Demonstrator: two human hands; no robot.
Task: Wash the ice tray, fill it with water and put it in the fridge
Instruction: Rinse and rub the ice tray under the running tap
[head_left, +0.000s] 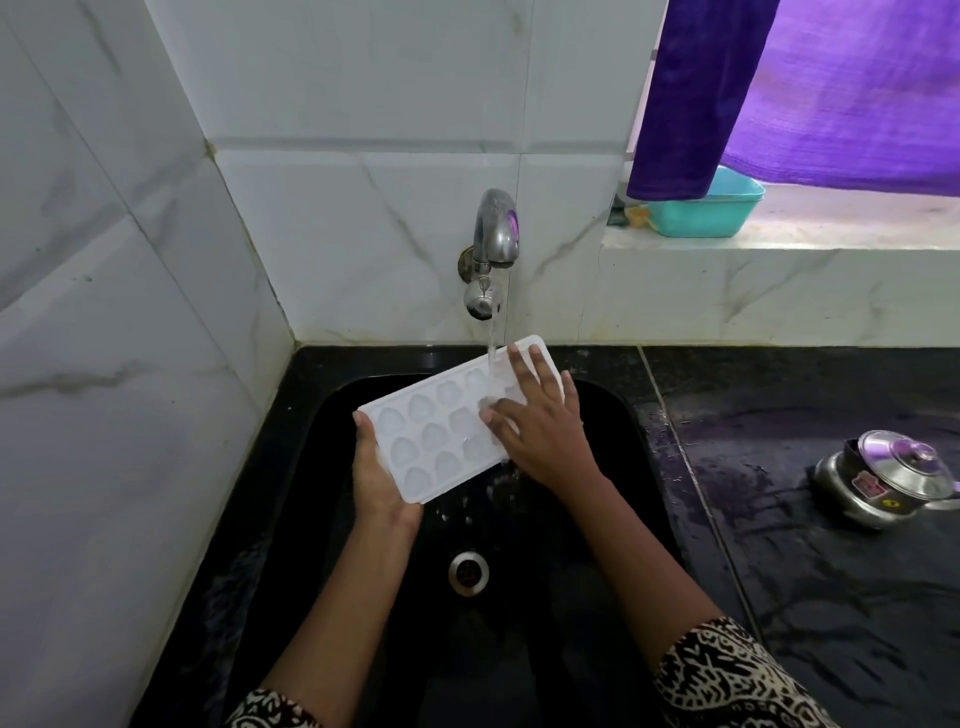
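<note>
- Left hand (376, 475) grips the near-left short end of the white plastic ice tray (431, 436), palm underneath and thumb hooked over the rim at the left corner.
- Right hand (535, 423) lies flat on top of the tray's right half, fingers straight and spread wide, touching the moulded cups and holding nothing.
- That tray sits in the air over the black basin sink (332, 415), cups facing up, tilted so its far-right end is the higher one, right under the spout.
- Water's running! A thin stream (492, 338) drops from the curved steel wall tap (493, 244) and lands on the far-right end of the tray, just beside the right hand's fingertips.
- Droplets fall off the tray's near edge into the sink, above the round metal drain (468, 572).
- Both forearms reach in from the near side, with black-and-white patterned sleeves (727, 675) at the elbows.
- To the right, the wet black stone countertop (805, 597) carries a small steel pot with a domed lid (885, 480), well apart from the sink.
- Far right, on the pale window ledge, a teal plastic tub (711, 213) sits partly behind a hanging purple curtain (805, 88).
- White marble-look wall tiles (130, 312) cover the left and far walls around the sink.
</note>
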